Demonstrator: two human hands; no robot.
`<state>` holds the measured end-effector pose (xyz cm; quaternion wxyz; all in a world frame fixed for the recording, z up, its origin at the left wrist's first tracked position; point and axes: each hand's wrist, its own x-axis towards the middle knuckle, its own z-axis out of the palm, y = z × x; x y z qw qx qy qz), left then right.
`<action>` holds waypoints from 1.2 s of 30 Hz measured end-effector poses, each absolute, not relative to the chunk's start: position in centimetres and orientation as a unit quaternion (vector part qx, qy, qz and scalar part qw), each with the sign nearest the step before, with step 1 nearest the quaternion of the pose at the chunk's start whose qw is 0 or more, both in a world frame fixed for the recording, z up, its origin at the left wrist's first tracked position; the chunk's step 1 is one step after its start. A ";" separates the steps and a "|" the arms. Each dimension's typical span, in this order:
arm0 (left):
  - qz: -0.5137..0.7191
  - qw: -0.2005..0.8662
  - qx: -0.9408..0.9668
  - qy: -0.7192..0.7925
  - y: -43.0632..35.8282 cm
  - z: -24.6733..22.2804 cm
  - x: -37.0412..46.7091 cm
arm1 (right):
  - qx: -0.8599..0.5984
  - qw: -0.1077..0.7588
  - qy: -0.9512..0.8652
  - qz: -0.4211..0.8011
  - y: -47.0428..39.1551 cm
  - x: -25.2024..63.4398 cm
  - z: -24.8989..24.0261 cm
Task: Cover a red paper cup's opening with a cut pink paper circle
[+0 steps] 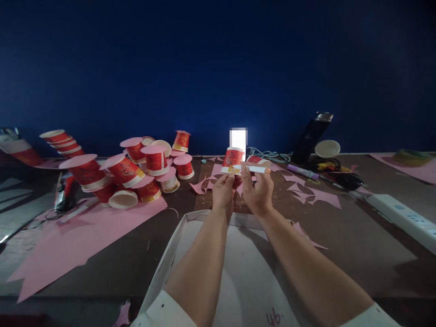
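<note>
Near the middle of the view, my left hand [224, 194] is closed around the lower part of a red and white paper cup [233, 157], raised above the table. My right hand [259, 193] grips a white pen [256, 169] with an orange end, held nearly level against the side of the cup. Whether the pen's tip touches the cup cannot be made out. Behind my right hand another red paper cup [258, 161] lies on its side. Below my forearms sits a white shallow box lid [235, 272].
Several red paper cups [156, 161] with pink paper discs are heaped at left, beside a large pink sheet [91, 240]. Pink scraps [323, 195] are scattered right of centre. A dark bottle [311, 136], a purple tube [303, 171] and a white power strip [405, 220] stand or lie at right.
</note>
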<state>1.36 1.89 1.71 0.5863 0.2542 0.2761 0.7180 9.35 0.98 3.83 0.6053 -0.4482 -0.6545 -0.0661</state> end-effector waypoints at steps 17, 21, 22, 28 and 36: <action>0.719 0.572 0.260 0.297 1.9 1.9 1.3 | -0.446 0.609 -0.652 -0.074 1.1 9.4 3.7; 0.721 0.570 0.261 0.296 1.9 1.9 1.3 | -0.449 0.608 -0.651 -0.070 1.0 9.4 3.7; 0.721 0.570 0.260 0.296 1.8 1.9 1.3 | -0.451 0.606 -0.651 -0.070 1.0 9.4 3.7; 0.724 0.568 0.263 0.290 1.9 1.8 1.3 | -0.448 0.603 -0.657 -0.070 0.9 9.4 3.8; 0.722 0.566 0.270 0.291 1.9 1.7 1.3 | -0.454 0.606 -0.650 -0.062 1.0 9.5 3.9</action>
